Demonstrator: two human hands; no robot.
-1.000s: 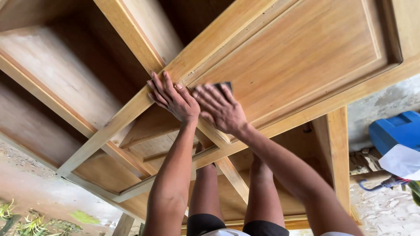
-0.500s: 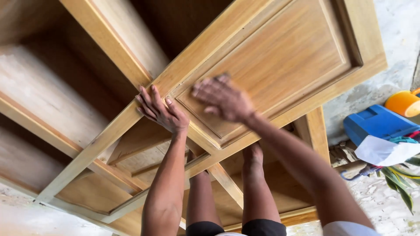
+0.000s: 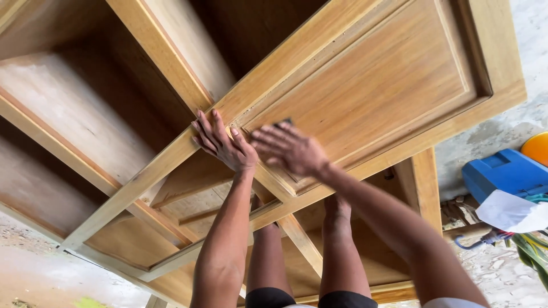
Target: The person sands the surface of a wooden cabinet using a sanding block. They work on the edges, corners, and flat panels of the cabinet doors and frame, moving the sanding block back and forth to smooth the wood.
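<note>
A large wooden cabinet [image 3: 142,177] lies on its back, and its panelled door [image 3: 371,85] faces up. My left hand [image 3: 222,142] rests flat on the cabinet's frame rail, fingers spread, holding nothing. My right hand [image 3: 288,151] is blurred and presses on the door panel's lower corner, right next to the left hand. A small dark sheet [image 3: 283,121], seemingly sandpaper, pokes out from under its fingertips. My two bare legs [image 3: 337,251] stand among the frame's lower rails.
A blue plastic case [image 3: 505,174] with a white sheet of paper [image 3: 508,211] on it lies on the ground at the right. An orange round object [image 3: 538,148] is beside it. A wooden-handled tool [image 3: 471,231] and green leaves [image 3: 534,251] lie below.
My right hand has slid along the door panel with the dark sheet and is now close to the left hand. My left hand has stayed on the rail. The view has shifted slightly.
</note>
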